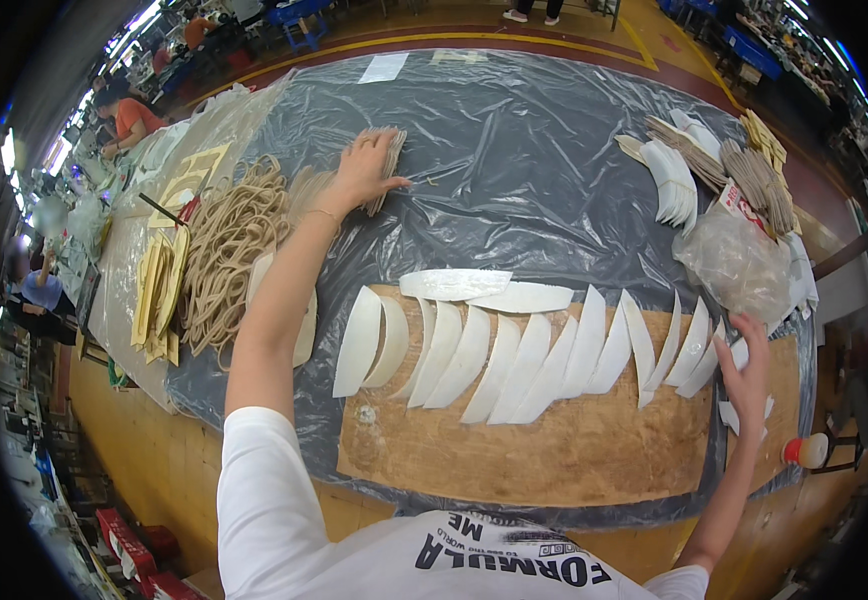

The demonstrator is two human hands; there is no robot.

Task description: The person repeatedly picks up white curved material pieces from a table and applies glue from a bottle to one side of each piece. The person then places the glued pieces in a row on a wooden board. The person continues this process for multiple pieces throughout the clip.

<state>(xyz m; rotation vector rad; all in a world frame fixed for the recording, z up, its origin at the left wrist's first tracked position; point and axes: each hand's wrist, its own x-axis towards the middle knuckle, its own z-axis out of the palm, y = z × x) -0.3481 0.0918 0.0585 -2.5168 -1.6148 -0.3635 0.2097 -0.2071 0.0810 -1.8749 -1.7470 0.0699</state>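
Observation:
My left hand (362, 172) reaches to the far left of the table, its fingers over a stack of thin beige strips (392, 160) and its thumb on the near side. More of these strips (309, 190) lie fanned beside the wrist. At the right end of a row of white curved pieces (527, 368), my right hand (747, 375) has a white piece (739, 353) between thumb and fingers. The row overlaps along a brown board (524, 455). Two more white pieces (489, 288) lie crosswise above it. Small white scraps (730, 416) sit beneath my right hand.
Looped beige cord-like strips (239, 255) and yellow pieces (161, 290) lie at the left. Bundled curved pieces (669, 180) and a clear plastic bag (736, 262) occupy the far right. A red-and-white container (806, 451) stands by the right edge. Dark plastic sheeting (524, 150) covers the table.

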